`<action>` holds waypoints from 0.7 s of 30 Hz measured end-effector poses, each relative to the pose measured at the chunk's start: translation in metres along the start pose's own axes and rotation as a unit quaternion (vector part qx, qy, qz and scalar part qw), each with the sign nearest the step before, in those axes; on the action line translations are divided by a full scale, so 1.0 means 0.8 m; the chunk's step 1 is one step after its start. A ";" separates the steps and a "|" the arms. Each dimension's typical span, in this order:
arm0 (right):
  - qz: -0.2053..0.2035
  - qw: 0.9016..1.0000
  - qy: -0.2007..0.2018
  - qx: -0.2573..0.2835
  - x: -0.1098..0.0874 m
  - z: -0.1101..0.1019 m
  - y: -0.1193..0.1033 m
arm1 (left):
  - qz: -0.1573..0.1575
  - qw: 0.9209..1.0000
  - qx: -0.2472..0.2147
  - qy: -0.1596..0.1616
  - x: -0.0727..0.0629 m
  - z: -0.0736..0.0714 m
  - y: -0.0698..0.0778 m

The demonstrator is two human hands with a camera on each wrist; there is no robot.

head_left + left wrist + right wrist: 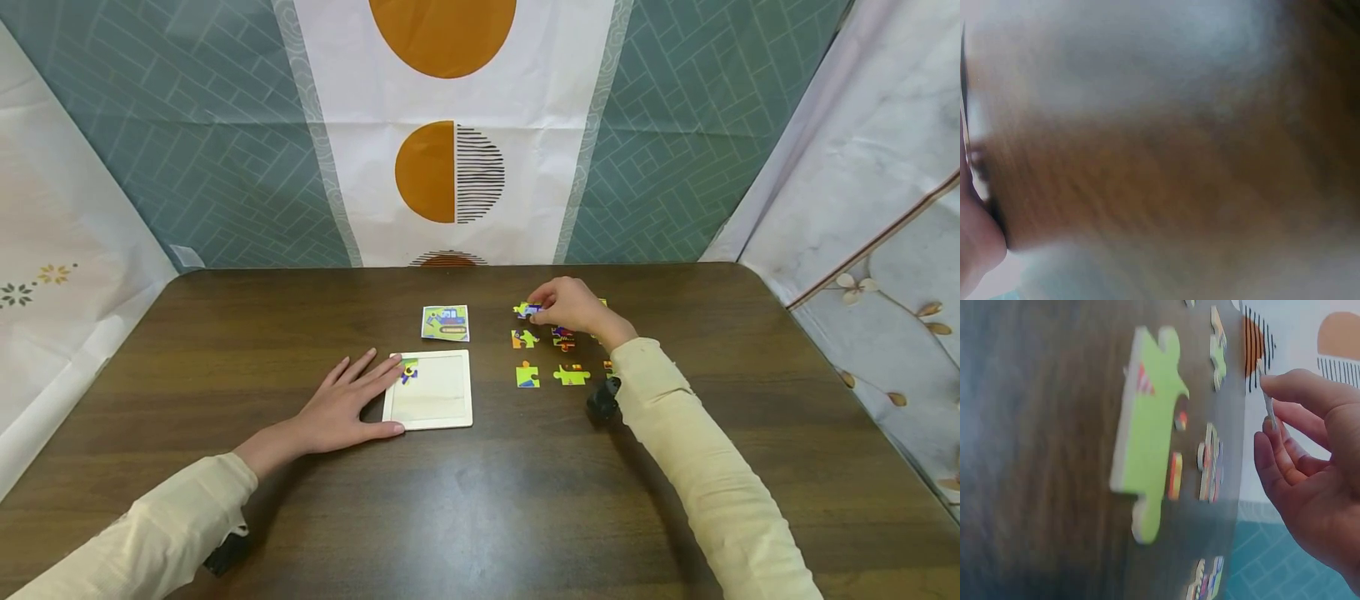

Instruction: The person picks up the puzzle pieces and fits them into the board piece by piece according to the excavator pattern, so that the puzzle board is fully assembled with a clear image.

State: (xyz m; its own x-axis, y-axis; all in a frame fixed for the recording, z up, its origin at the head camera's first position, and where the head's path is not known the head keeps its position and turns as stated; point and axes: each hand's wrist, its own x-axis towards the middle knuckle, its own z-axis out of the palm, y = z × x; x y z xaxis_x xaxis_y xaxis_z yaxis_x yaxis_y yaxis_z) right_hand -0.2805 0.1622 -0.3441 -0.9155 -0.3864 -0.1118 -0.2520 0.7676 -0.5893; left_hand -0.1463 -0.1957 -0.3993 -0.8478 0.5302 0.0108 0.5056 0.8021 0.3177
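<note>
- Dark brown wood-grain table (450, 517) before a teal-and-white patterned cloth (540, 125).
- My left hand (341, 412) lies with fingers spread wide, touching the left side of a pale, square wooden tray (468, 392).
- One green, yellow and purple jigsaw piece (409, 371) sits in its far left corner.
- My right hand (573, 307) pinches a thin green-and-purple jigsaw piece (525, 309) between thumb and fingers.
- Loose, mostly green jigsaw pieces (527, 378) lie right of the tray.
- Just beyond it, a small printed picture card (446, 322).
</note>
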 end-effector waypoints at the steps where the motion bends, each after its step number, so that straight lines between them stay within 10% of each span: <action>1: -0.001 1.000 -0.002 -0.003 0.000 0.001 -0.002 | 0.000 1.000 0.000 0.000 0.000 0.000 0.000; 21: -0.062 0.997 -0.036 -0.021 0.001 0.041 -0.051 | 0.003 1.000 0.001 0.002 0.001 0.000 -0.001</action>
State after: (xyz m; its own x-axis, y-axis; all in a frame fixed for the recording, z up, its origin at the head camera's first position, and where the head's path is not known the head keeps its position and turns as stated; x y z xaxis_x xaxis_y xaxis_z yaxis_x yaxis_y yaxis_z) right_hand -0.2608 0.1137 -0.3459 -0.8522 -0.5140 -0.0975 -0.3760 0.7313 -0.5691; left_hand -0.1474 -0.1962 -0.3999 -0.8453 0.5340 0.0156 0.5110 0.7997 0.3152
